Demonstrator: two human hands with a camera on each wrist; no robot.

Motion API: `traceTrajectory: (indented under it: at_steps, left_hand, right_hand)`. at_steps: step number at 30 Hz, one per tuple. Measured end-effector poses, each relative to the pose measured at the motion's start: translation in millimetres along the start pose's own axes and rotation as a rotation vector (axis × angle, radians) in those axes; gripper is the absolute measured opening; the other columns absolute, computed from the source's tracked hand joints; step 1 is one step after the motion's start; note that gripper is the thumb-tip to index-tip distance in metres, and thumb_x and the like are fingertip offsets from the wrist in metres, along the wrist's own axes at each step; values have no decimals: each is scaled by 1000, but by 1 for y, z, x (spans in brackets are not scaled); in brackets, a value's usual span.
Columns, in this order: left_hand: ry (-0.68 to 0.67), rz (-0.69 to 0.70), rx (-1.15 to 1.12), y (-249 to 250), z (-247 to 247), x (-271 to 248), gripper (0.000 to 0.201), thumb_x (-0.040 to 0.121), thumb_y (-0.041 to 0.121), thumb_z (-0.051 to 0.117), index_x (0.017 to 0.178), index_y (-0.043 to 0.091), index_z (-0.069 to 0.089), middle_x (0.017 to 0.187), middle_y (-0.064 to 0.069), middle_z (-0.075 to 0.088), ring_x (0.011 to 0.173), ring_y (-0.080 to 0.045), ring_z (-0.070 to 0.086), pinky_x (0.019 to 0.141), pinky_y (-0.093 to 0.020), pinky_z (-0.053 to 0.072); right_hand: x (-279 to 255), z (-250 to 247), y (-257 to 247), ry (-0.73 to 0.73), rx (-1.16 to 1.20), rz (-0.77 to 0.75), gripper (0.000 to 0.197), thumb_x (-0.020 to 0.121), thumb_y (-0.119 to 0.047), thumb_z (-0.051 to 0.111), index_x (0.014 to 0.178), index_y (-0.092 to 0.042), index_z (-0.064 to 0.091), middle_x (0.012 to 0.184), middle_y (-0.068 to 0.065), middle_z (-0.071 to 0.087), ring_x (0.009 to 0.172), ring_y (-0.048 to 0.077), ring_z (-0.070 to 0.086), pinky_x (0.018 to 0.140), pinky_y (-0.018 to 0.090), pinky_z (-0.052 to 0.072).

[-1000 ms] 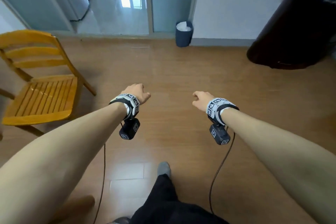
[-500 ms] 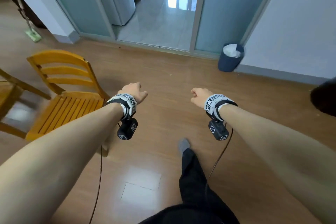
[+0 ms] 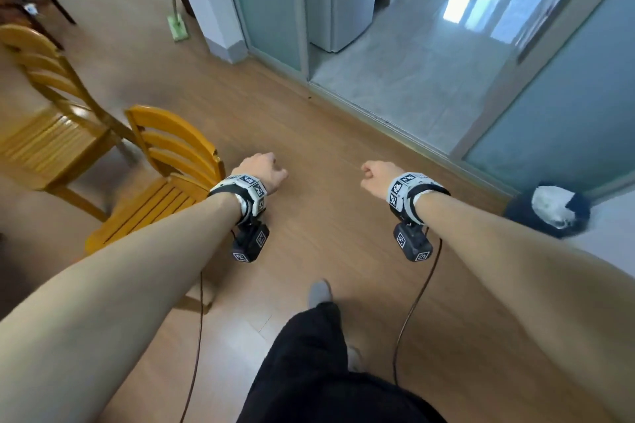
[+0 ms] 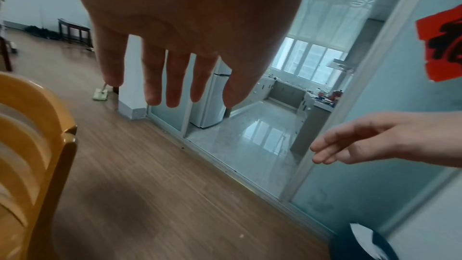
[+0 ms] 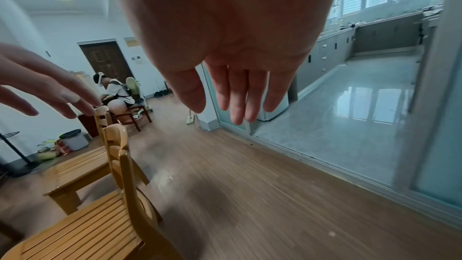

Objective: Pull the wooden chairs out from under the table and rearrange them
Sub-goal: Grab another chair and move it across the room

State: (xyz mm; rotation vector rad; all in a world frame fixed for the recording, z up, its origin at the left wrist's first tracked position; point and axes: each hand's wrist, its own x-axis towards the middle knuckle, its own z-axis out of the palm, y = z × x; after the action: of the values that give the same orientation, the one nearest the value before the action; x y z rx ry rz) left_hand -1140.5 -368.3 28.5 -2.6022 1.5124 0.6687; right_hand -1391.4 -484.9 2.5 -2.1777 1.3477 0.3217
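Observation:
Two yellow wooden slatted chairs stand on the floor at the left. The nearer chair (image 3: 165, 178) has its back just left of my left hand (image 3: 264, 170); the farther chair (image 3: 44, 120) stands behind it. In the left wrist view the nearer chair (image 4: 32, 135) fills the left edge, while my left hand (image 4: 170, 78) hangs with straight fingers and holds nothing. My right hand (image 3: 376, 175) hovers over bare floor, apart from both chairs. In the right wrist view my right hand (image 5: 237, 90) is empty with relaxed fingers, and the nearer chair (image 5: 120, 195) is at lower left.
A dark blue bin (image 3: 549, 209) with a white liner stands by the wall at right. A sliding glass door track (image 3: 378, 113) leads onto a tiled kitchen floor. A mop (image 3: 177, 27) leans by the pillar. Another person (image 5: 112, 90) sits far back.
The view has swung left: the bin slid to the right and a second chair came into sight. The nearer chair now lies closer to my left hand. Both hands stayed empty.

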Motion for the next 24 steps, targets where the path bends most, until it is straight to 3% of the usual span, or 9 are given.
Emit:
traceTrajectory:
  at_steps: [8,14,18,24]
  left_hand:
    - [-34,-149,-79,-24,-55,174,53,89,42,50,134,15,52,134,-13,55,117,-35,55,92,-42,48]
    - [25,-241,-109,-60,-124,277,50,91,43,50,133,15,54,130,-11,59,114,-34,57,93,-41,48]
    - [64,-340,-137,-103,-154,331,51,91,43,50,133,15,54,130,-12,59,113,-34,57,94,-43,49]
    - [117,-631,-219,-179,-169,380,51,90,42,48,132,14,54,134,-15,52,121,-37,50,98,-46,45]
  right_hand:
    - [179,-78,-43,-84,-84,-100,48,97,-22,54,144,-17,47,140,3,57,121,21,60,103,35,49]
    - [313,-142,-91,-99,-136,-175,48,96,-24,55,143,-17,48,139,3,58,120,22,61,104,40,49]
    - [407,-165,-146,-136,-167,-276,48,95,-24,55,143,-18,49,139,4,58,119,23,61,104,41,49]
    - [549,-166,-265,-258,-285,-510,51,94,-24,54,144,-17,48,139,4,59,120,25,61,104,40,48]
